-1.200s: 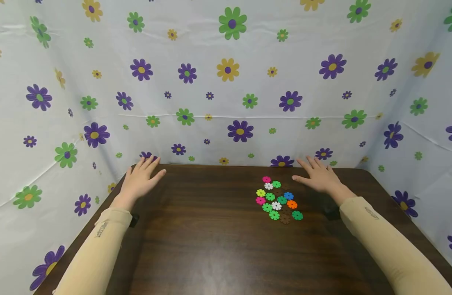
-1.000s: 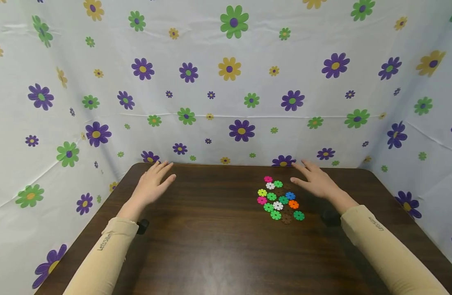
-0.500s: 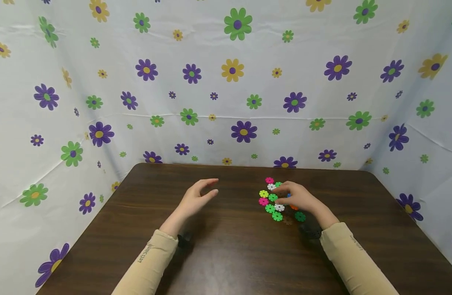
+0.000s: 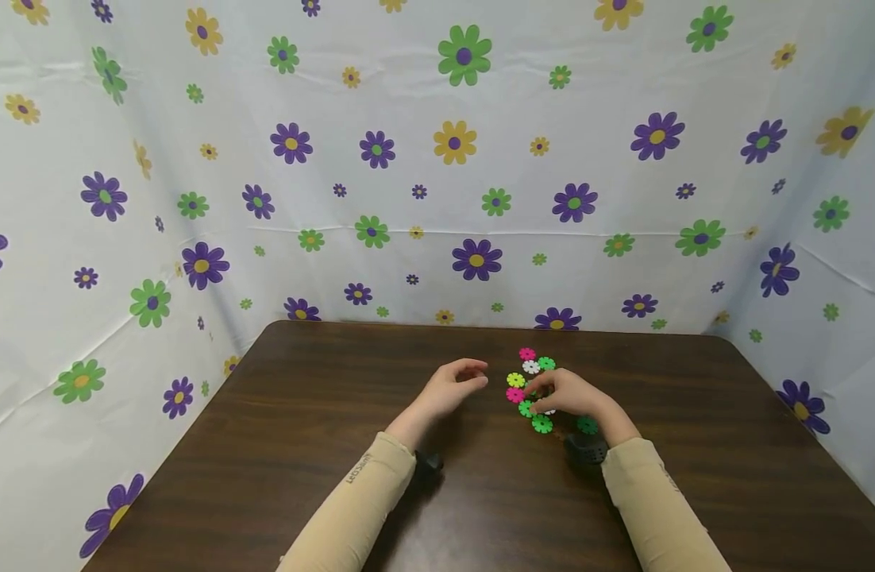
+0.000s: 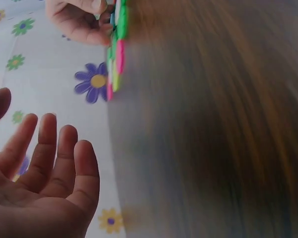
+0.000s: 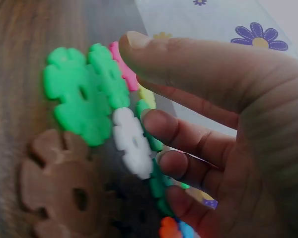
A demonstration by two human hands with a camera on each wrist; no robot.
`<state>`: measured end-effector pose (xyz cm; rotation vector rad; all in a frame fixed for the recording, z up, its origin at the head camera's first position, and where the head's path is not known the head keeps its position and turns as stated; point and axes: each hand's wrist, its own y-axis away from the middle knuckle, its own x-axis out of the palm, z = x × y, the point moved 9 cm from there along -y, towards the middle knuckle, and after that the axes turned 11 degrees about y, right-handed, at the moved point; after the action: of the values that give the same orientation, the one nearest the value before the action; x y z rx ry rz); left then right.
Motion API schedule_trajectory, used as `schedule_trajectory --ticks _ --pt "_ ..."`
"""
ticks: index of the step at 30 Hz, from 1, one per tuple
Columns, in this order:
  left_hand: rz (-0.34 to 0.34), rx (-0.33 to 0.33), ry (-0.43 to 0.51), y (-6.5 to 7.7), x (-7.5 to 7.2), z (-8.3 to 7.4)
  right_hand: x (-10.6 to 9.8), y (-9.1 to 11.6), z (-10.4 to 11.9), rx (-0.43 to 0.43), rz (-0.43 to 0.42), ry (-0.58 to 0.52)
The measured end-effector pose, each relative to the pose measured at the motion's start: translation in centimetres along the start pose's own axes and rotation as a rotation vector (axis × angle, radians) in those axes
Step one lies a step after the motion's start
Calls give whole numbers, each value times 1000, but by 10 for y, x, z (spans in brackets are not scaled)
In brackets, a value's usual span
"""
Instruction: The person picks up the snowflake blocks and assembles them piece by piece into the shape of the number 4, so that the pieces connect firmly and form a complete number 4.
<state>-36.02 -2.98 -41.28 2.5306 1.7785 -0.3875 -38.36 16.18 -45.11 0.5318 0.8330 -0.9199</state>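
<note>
Small flower-shaped plastic discs lie in a loose cluster on the table, among them a pink disc [image 4: 527,354], a yellow disc [image 4: 515,380], a bright green disc [image 4: 542,424] and a dark green disc [image 4: 587,425]. Over this cluster is my right hand [image 4: 573,393], fingers bent and thumb apart, hiding some discs. Close up in the right wrist view, a white disc [image 6: 132,142] and a brown disc [image 6: 64,186] lie near its fingers; no disc shows in its grasp. My left hand [image 4: 443,393] hovers left of the cluster, fingers loosely extended, holding nothing.
The dark wooden table [image 4: 323,405] ends at a white flower-print cloth [image 4: 409,191] behind and at both sides. Each wrist carries a small black device, such as the one under the right wrist [image 4: 586,449].
Both hands have come inward from the table's far corners. The right hand has lowered over the discs with its fingers bending; the left hand has moved right toward the cluster.
</note>
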Motion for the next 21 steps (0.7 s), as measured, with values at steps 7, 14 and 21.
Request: schedule_trajectory --ticks 7,14,21 --pt "-13 -120 -27 -20 21 23 5 -1 -5 24 -27 -23" --pt "45 -159 -95 -30 38 34 7 0 -1 3 -42 -48" --pt "146 -190 -273 -33 53 34 7 0 -3 16 -49 -48"
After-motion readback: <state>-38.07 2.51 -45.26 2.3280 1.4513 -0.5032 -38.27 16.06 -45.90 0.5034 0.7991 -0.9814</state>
